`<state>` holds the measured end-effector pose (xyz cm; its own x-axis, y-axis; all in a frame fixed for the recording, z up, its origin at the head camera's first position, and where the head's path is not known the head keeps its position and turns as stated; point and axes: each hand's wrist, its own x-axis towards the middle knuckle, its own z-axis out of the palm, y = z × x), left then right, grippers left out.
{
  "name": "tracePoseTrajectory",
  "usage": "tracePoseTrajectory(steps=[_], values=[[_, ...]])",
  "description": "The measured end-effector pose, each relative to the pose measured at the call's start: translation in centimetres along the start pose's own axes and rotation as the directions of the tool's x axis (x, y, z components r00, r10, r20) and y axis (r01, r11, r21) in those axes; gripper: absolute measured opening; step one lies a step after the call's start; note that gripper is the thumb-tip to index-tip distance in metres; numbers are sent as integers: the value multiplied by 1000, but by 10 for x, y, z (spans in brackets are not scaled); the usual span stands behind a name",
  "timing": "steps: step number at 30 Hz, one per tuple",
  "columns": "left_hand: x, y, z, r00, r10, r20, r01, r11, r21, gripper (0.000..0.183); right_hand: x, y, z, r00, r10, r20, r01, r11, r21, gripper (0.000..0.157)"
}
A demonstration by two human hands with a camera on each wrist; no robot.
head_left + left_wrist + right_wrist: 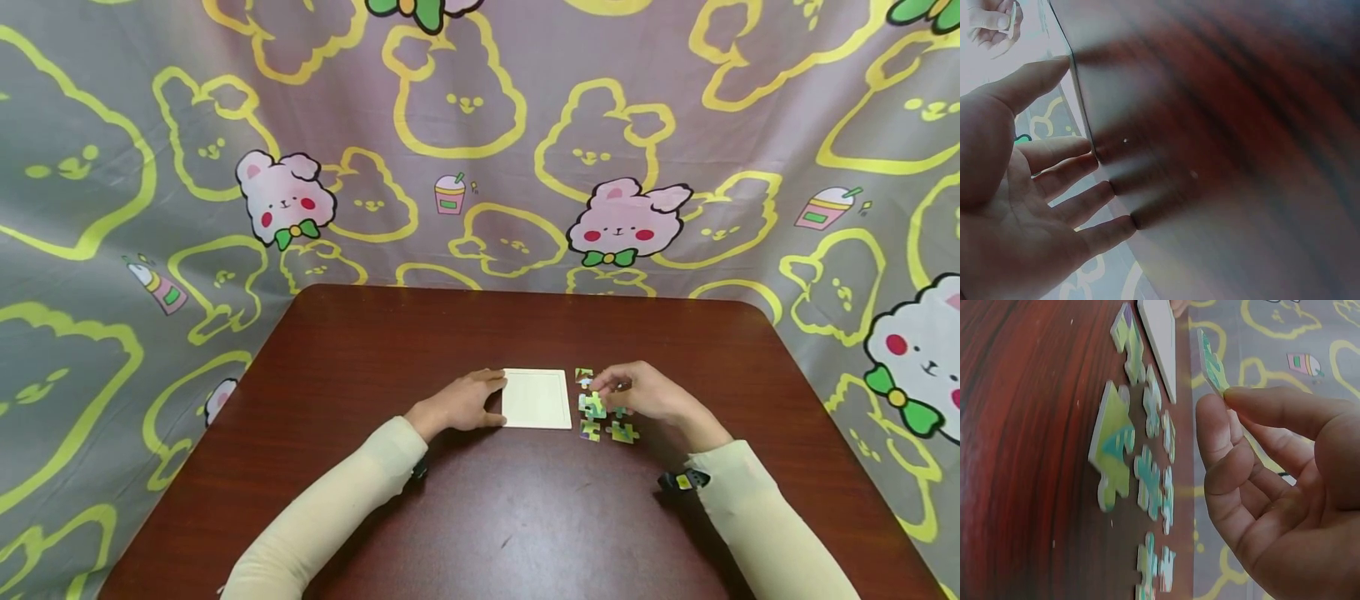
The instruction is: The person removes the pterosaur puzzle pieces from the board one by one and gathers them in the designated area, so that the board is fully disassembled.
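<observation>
A pale square puzzle tray (534,400) lies flat on the table. My left hand (467,402) rests at its left side, thumb and fingers spread and fairly straight, the fingertips touching the table by that edge. Between thumb and index finger, my right hand (651,393) pinches a green jigsaw piece (1212,365), raised above the table in the right wrist view. Beneath and beside this hand lie several loose jigsaw pieces (1114,447), green and yellow with some blue, just right of the tray. The hand hides part of them in the head view.
The dark red-brown wooden table (375,333) has rounded far corners. A grey curtain (480,167) with yellow outlines and cartoon rabbits hangs behind it and along both sides. A dark wrist device (684,480) sits at the right cuff.
</observation>
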<state>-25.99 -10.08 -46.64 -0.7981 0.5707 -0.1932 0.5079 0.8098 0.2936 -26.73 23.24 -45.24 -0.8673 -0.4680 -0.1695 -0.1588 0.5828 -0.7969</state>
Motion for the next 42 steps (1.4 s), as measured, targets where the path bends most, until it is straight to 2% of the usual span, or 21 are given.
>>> tracePoseTrajectory(steps=[9,23,35,42], values=[[2,0,0,999,31,-30,-30,999,31,70,-10,10,-12,999,37,15,-37,999,2,21],[1,0,0,999,25,-20,-25,999,28,71,-31,32,-26,994,112,8,-112,993,23,20],[1,0,1,1000,17,-12,-17,1000,12,71,-43,45,-31,995,98,18,-98,995,16,20],[0,1,0,1000,13,-13,-13,1000,16,71,-47,53,-31,992,127,8,-128,991,33,22]])
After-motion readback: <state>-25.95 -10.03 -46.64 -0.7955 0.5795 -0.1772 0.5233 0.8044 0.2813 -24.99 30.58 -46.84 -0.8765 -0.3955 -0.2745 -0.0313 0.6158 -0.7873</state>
